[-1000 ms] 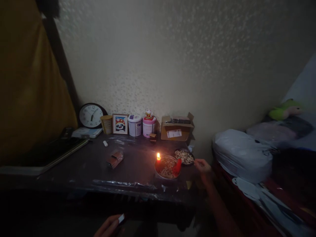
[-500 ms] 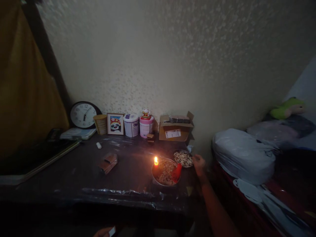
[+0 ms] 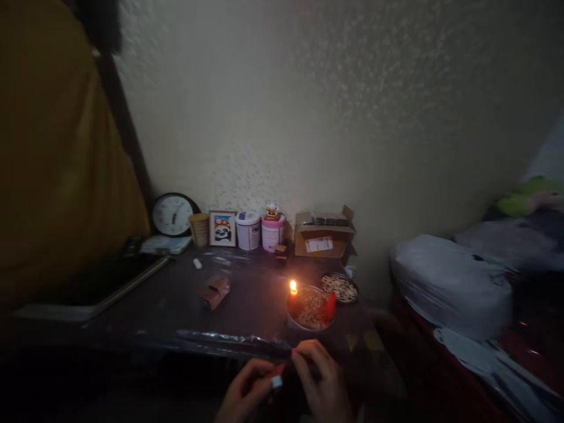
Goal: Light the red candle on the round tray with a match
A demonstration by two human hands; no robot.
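Near the front edge of the table, my left hand [image 3: 247, 388] is closed around a small box [image 3: 276, 379] with a reddish side and a white end; it looks like a matchbox. My right hand [image 3: 321, 376] is beside it, thumb and fingers pinched together. A tiny pinkish tip shows at those fingertips, seemingly a matchstick [image 3: 294, 350], though most of it is hidden. Beyond the hands stands a round bowl [image 3: 311, 325] of small pale bits, with a lit candle [image 3: 293, 289] at its left rim and a red piece [image 3: 329, 308] at its right. Behind it, a dark-rimmed dish [image 3: 356, 296] holds many thin sticks.
A brown wrapped pack [image 3: 217, 292] and a small white object [image 3: 197, 264] lie on the dark table [image 3: 255, 299]. Along the wall stand a clock [image 3: 173, 215], a panda picture [image 3: 222, 229], tubs [image 3: 248, 231] and a cardboard box [image 3: 324, 235]. White bags [image 3: 449, 282] are at right.
My right hand has come back from the dish of sticks to the front of the table. My left hand has risen into view beside it with the small box. The view has shifted slightly.
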